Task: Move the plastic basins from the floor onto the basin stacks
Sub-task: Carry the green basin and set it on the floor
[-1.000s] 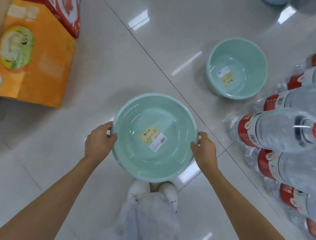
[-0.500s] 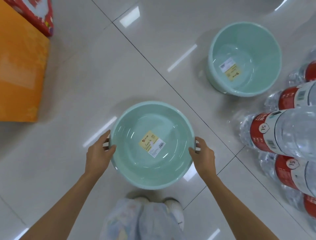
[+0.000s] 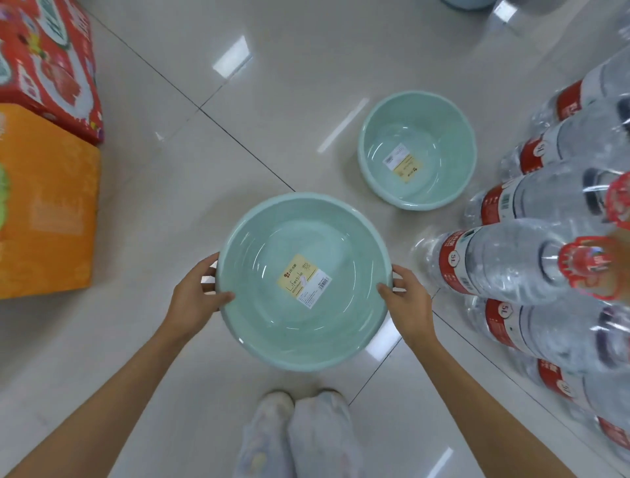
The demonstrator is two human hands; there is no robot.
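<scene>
I hold a pale green plastic basin [image 3: 272, 327] level in front of me, above the tiled floor. A yellow and white label lies on its bottom. My left hand [image 3: 196, 300] grips its left rim and my right hand [image 3: 407, 300] grips its right rim. A second pale green basin [image 3: 439, 133], deeper-looking and with its own label, stands on the floor farther ahead to the right, apart from both hands.
Shrink-wrapped packs of large water bottles [image 3: 531, 259] with red labels line the right side. An orange carton [image 3: 44, 204] and a red carton [image 3: 47, 64] stand at the left. My feet [image 3: 300, 433] show below the basin. Another basin's rim [image 3: 467, 2] peeks in at the top edge.
The held basin has risen and looms larger in view. The view has tilted, so the floor basin now sits lower and closer to the held one.
</scene>
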